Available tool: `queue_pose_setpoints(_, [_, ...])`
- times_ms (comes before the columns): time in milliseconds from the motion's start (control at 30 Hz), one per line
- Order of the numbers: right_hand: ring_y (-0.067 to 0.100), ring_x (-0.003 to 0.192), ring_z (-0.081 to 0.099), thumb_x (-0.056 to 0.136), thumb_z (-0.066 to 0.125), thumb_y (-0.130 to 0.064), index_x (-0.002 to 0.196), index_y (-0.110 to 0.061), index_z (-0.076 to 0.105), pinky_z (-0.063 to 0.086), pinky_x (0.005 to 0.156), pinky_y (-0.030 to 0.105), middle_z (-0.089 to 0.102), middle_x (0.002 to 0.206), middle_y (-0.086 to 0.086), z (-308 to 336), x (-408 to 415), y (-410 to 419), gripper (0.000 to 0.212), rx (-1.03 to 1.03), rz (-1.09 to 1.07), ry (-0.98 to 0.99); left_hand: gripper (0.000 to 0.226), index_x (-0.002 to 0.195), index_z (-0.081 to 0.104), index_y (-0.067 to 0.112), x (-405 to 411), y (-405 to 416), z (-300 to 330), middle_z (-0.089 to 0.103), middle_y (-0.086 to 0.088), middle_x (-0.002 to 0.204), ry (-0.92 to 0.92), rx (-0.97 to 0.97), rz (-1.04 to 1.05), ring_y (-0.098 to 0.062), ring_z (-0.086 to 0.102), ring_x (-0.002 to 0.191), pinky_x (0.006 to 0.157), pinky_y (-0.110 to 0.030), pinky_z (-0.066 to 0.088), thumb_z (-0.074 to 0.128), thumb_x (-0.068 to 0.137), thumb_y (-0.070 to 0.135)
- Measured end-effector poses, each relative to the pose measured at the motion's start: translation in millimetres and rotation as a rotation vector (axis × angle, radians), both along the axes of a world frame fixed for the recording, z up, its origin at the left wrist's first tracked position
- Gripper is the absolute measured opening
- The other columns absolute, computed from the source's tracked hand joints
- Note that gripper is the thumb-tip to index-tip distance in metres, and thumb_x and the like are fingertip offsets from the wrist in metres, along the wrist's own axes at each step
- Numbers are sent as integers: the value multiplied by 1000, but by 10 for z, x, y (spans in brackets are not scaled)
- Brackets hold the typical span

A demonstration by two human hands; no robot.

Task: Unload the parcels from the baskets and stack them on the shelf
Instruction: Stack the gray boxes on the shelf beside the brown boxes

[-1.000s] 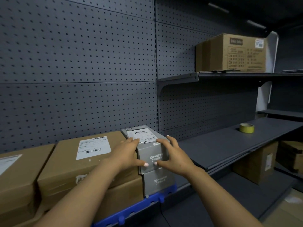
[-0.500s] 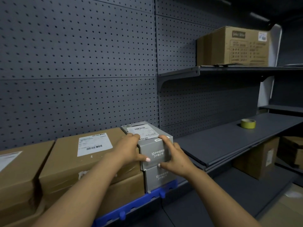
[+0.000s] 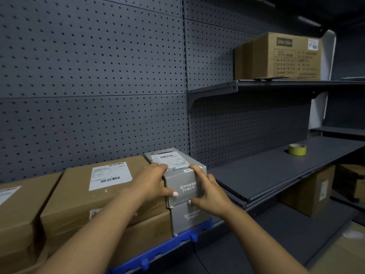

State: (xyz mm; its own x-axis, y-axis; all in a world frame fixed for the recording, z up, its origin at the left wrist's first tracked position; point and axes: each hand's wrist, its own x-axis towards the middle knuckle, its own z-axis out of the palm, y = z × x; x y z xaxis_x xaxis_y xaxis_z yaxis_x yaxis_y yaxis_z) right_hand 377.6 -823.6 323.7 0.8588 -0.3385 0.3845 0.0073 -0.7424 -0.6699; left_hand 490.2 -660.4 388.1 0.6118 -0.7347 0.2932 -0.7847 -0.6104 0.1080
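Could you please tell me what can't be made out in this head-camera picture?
- Lower grey box: top hidden under the upper grey box.
- Baskets: none in view.
- Far-left brown parcel: cut by the left edge.
- White label: print too small.
- Left hand, right hand: palms hidden.

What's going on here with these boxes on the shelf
A person is stacking parcels on a dark shelf. Both hands, the left hand and the right hand, hold the upper grey box, which sits on a second grey box beside the brown cardboard parcels. A roll of yellow tape lies on the next shelf to the right.
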Motion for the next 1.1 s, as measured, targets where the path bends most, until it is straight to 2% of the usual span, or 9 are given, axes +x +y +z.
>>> queue_pose_setpoints(167, [26, 111, 52, 75, 73, -16, 135, -66, 3, 51, 91, 42, 33, 130, 3, -30, -9, 19, 105, -38, -14, 5, 91, 139, 41, 20, -15, -1, -14, 48, -3, 137, -6, -15, 3, -21, 45, 122, 101, -33, 40, 75, 66, 61])
queue_pose_setpoints(367, [29, 113, 53, 77, 75, -32, 137, -61, -11, 49, 91, 40, 31, 133, 6, -78, -8, 109, 109, -126, -87, 19, 99, 145, 33, 23, -26, 12, -36, 42, -2, 143, -26, 30, 17, -22, 40, 128, 105, -35, 38, 75, 65, 62])
queue_pose_setpoints(467, [30, 109, 55, 78, 74, -33, 135, -63, -18, 50, 90, 41, 35, 129, 7, -79, -19, 111, 112, -176, -112, 47, 101, 147, 29, 22, -25, 14, -42, 39, -2, 146, -34, 47, 21, -22, 39, 130, 107, -35, 37, 75, 66, 61])
queue_pose_setpoints(667, [29, 109, 54, 75, 76, -28, 131, -67, -17, 50, 92, 43, 33, 127, 5, -78, -39, 88, 115, -132, -107, 47, 97, 142, 35, 23, -14, -49, -36, 44, -2, 140, -19, 37, 28, -22, 43, 124, 102, -36, 41, 75, 64, 64])
queue_pose_setpoints(900, [29, 107, 55, 76, 75, -28, 132, -66, -17, 52, 89, 42, 33, 129, 7, -73, -26, 89, 114, -145, -108, 67, 97, 144, 29, 24, -45, -32, -39, 40, -4, 143, -57, 92, 38, -24, 41, 125, 102, -35, 39, 71, 67, 65])
queue_pose_setpoints(967, [33, 121, 48, 77, 75, -36, 136, -61, -16, 48, 95, 45, 25, 142, 11, -44, -26, 102, 111, -148, -122, 93, 95, 143, 28, 23, -79, -21, -42, 40, -5, 142, -110, 128, 49, -25, 42, 124, 100, -36, 39, 68, 69, 67])
queue_pose_setpoints(1033, [36, 143, 17, 76, 72, -50, 141, -55, -16, 32, 110, 52, -4, 158, 9, 6, -32, 99, 110, -233, -166, 100, 96, 144, 26, 21, -121, -9, -34, 40, -6, 143, -200, 179, 81, -26, 41, 126, 105, -39, 34, 61, 70, 73])
queue_pose_setpoints(1100, [30, 147, -11, 78, 66, -59, 144, -49, -18, 13, 117, 52, -26, 157, 5, 89, -76, 124, 108, -351, -192, 61, 104, 148, 20, 18, -177, 14, -11, 35, -8, 149, -295, 196, 120, -28, 33, 135, 114, -45, 23, 54, 70, 79])
